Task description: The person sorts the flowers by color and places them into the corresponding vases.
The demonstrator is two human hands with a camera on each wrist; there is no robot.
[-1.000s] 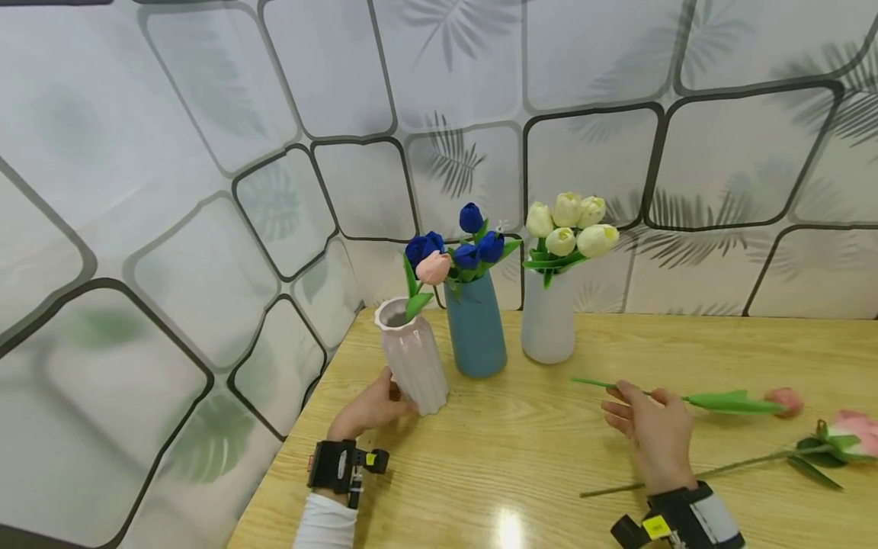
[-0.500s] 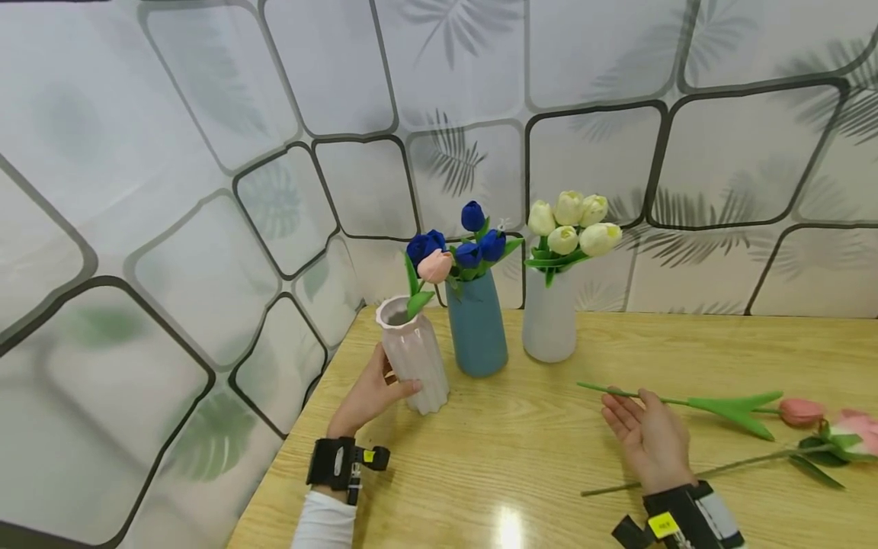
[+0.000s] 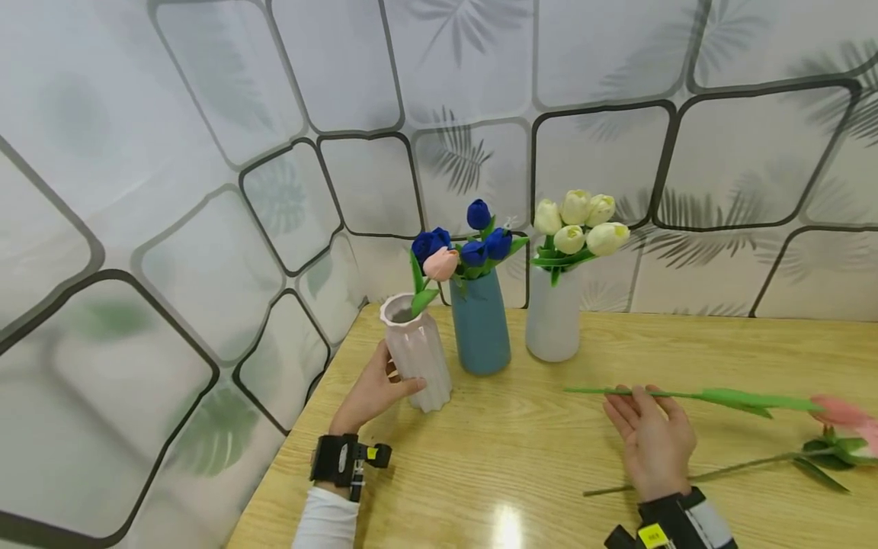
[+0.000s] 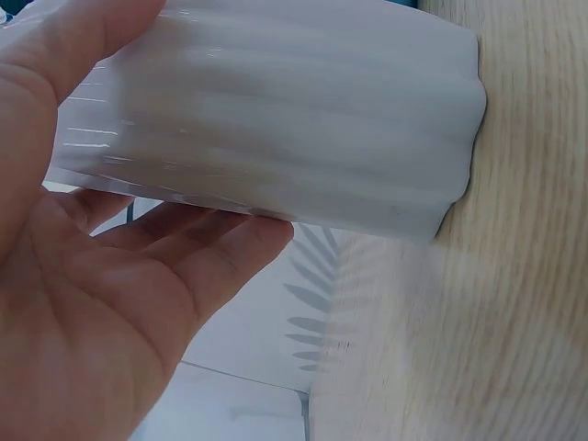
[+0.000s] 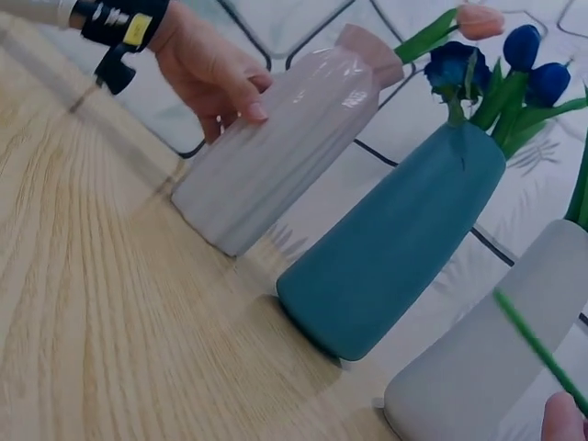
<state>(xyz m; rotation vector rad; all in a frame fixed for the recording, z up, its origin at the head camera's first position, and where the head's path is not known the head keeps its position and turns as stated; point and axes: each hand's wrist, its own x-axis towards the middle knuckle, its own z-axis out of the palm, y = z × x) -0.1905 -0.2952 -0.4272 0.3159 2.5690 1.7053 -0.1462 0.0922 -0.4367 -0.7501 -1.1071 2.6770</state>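
Observation:
My left hand (image 3: 370,393) grips the pale pink fluted vase (image 3: 420,358), thumb on its near side and fingers behind. One peach tulip (image 3: 440,264) leans out of its scalloped mouth. In the left wrist view the vase (image 4: 303,119) stands with its base at the wooden table. Further right, my right hand (image 3: 655,446) is turned palm up and pinches the stem of a pink tulip (image 3: 741,398) near its lower end. The bloom points right and overlaps a pink rose (image 3: 866,436). In the right wrist view only a fingertip (image 5: 562,421) and the green stem (image 5: 542,354) show.
A teal vase (image 3: 480,324) of blue flowers stands beside the pink one. A white vase (image 3: 552,320) with several cream tulips is to its right. The long-stemmed rose lies on the wooden table (image 3: 521,457). A patterned curtain (image 3: 274,229) runs along the left and back.
My right hand has rolled palm up and the pink tulip has turned and shifted right. My left thumb has slid up the vase, which has stayed in place.

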